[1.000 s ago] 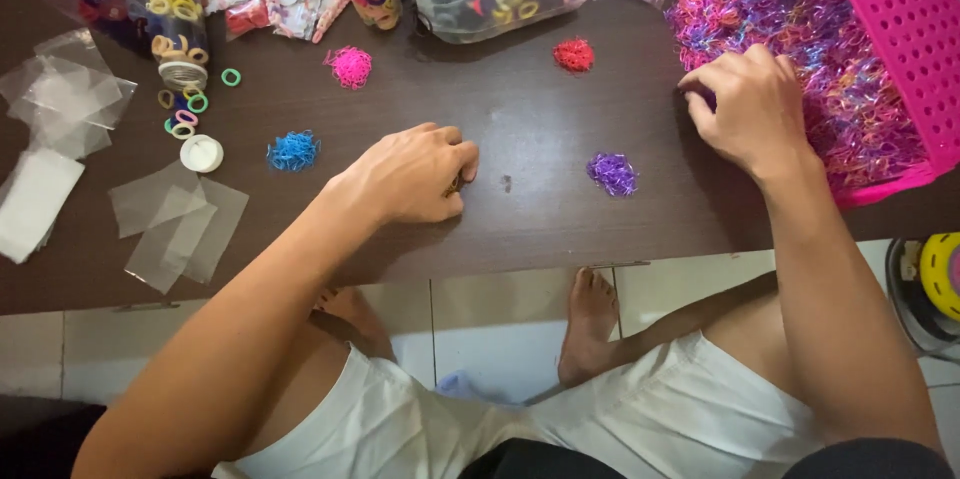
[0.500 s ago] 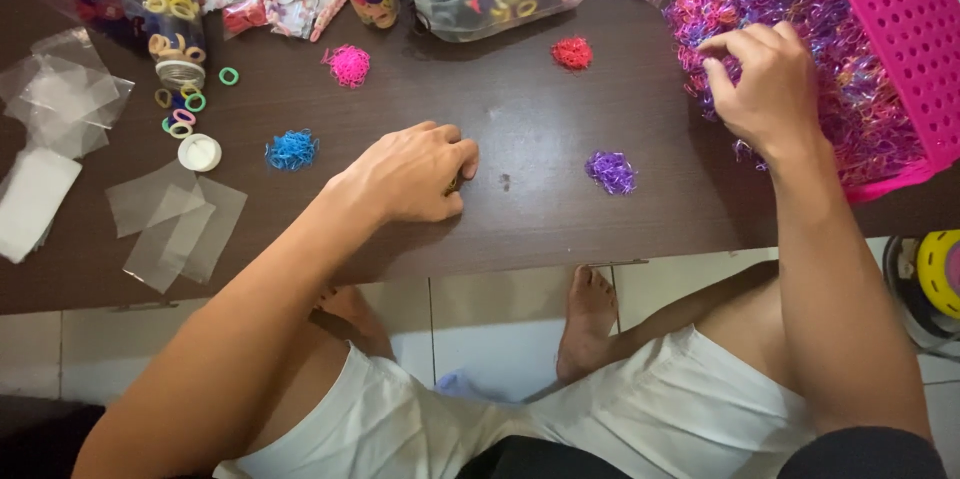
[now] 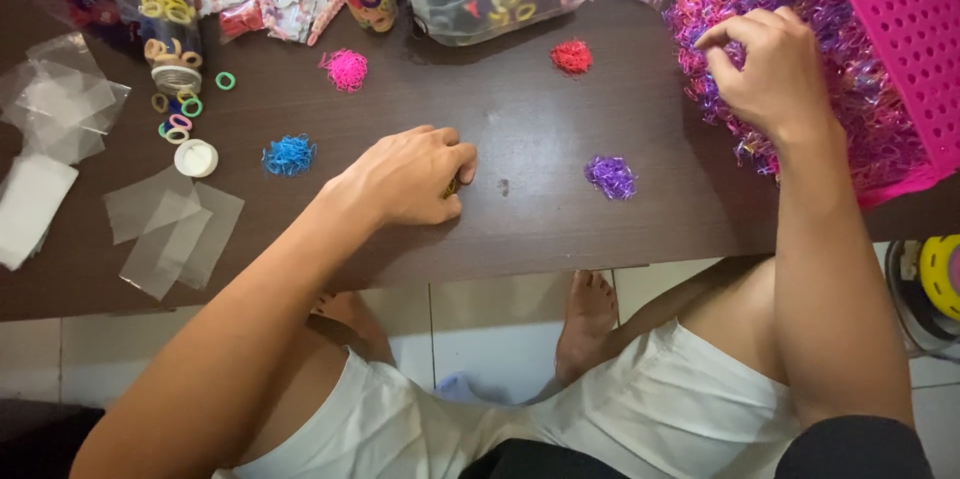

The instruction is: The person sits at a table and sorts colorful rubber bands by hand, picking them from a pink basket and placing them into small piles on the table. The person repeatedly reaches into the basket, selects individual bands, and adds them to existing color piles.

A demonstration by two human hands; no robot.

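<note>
while hands [image 3: 765, 69] dig, the pink basket [image 3: 890, 29] tilts — open side leftward.

right hand [image 3: 770, 69] lifted higher over band heap [image 3: 850, 109]

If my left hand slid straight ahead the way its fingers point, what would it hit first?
The left hand rests on the brown table, fingers pointing right. Straight on, the wood looks bare until the small purple pile of bands, probably the first thing met, though the line may pass just beside it.
</note>
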